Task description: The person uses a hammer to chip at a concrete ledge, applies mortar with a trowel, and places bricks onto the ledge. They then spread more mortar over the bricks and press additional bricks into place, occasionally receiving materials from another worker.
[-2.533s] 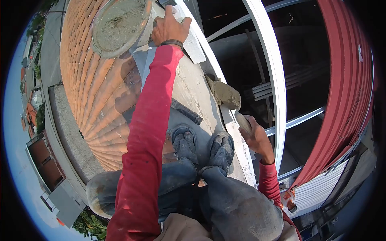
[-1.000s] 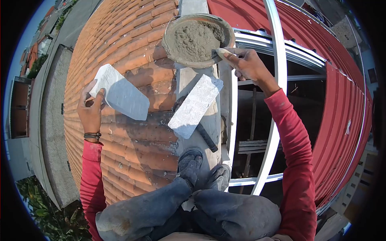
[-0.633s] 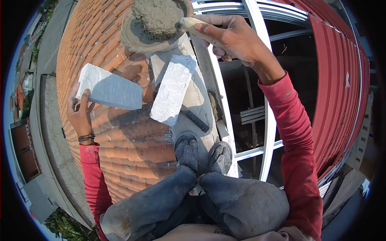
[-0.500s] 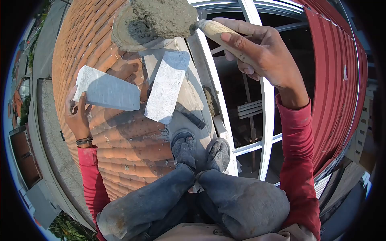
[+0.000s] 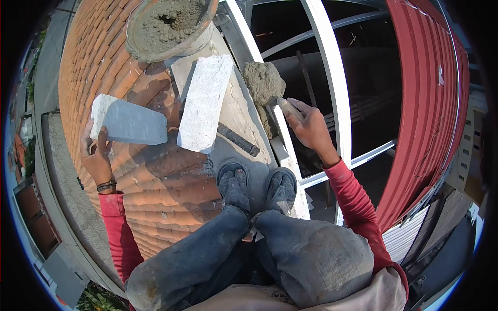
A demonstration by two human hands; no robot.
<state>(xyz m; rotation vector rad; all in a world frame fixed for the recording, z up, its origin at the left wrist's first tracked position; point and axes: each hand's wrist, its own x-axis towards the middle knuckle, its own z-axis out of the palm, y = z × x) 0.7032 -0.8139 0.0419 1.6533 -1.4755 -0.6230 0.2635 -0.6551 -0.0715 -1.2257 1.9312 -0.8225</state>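
My left hand point(image 5: 98, 158) is closed around the near end of a pale grey concrete block point(image 5: 136, 123), held up over the roof tiles. My right hand point(image 5: 314, 132) grips a trowel by its wooden handle point(image 5: 291, 110). A thick lump of wet mortar point(image 5: 263, 82) hides the trowel's blade, just above the ledge beside the white frame. Another block point(image 5: 205, 103), whitish and rough, lies on the ledge between my hands. From under it sticks out a dark ribbed handle point(image 5: 238, 140); the rest of that tool is hidden.
A bucket point(image 5: 207, 37) of wet mortar stands at the far end of the narrow ledge point(image 5: 239, 111). Orange tiles point(image 5: 171, 179) slope off to the left. White metal beams point(image 5: 332, 67) cross a dark opening at right, beyond which is red sheet roofing point(image 5: 425, 114).
My right hand has moved down and toward me with the trowel, carrying mortar from over the bucket to the ledge edge. My left hand still holds its block.
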